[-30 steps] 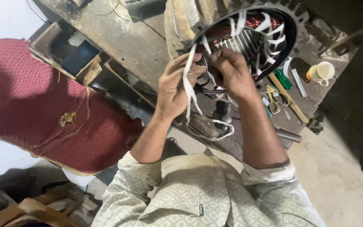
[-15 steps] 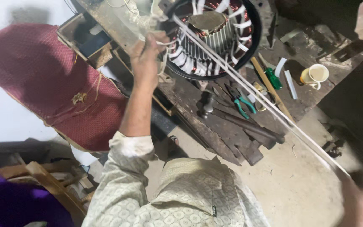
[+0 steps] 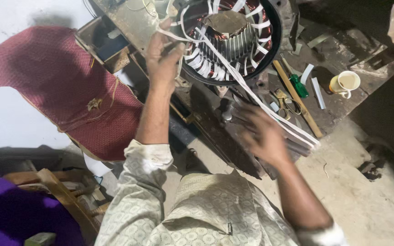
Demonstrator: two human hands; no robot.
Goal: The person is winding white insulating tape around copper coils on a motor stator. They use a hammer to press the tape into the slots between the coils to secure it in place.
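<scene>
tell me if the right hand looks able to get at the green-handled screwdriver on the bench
Probably yes. The right hand hovers open over the bench edge, and the green-handled screwdriver lies uncovered just beyond it; only the taut white tape strip crosses between them.

Motor repair workshop — stator (image 3: 226, 38), tools (image 3: 292, 84)

One motor stator (image 3: 226, 38), one cup (image 3: 345, 83), one green-handled screwdriver (image 3: 297, 84), one red cushion (image 3: 64, 86), two hands.

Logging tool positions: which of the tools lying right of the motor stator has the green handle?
The screwdriver, lying between the wooden stick and the cup; the scissors have yellowish handles.
</scene>
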